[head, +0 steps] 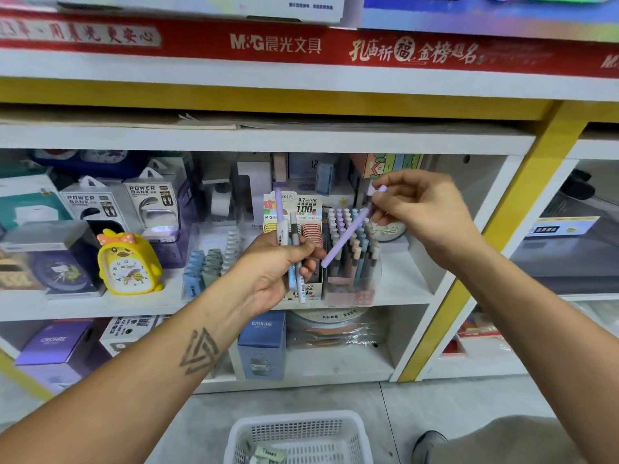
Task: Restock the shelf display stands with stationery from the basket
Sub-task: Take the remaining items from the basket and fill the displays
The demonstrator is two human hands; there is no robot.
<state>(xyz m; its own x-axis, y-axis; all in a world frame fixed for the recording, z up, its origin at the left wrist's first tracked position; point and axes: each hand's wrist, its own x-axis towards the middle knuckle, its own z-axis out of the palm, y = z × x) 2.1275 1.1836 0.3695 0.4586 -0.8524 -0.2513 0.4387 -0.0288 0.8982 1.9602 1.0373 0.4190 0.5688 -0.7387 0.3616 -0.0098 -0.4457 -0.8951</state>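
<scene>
The right hand (413, 209) pinches a lilac pen (346, 236) slanting down-left above the clear pen stand (351, 259), while the left hand (278, 266), just beside, grips several upright pens (294, 236).

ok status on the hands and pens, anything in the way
Left hand grips a bundle of pens. Right hand pinches one purple pen, tilted above the pen display stand. Nothing blocking the stand.
</scene>
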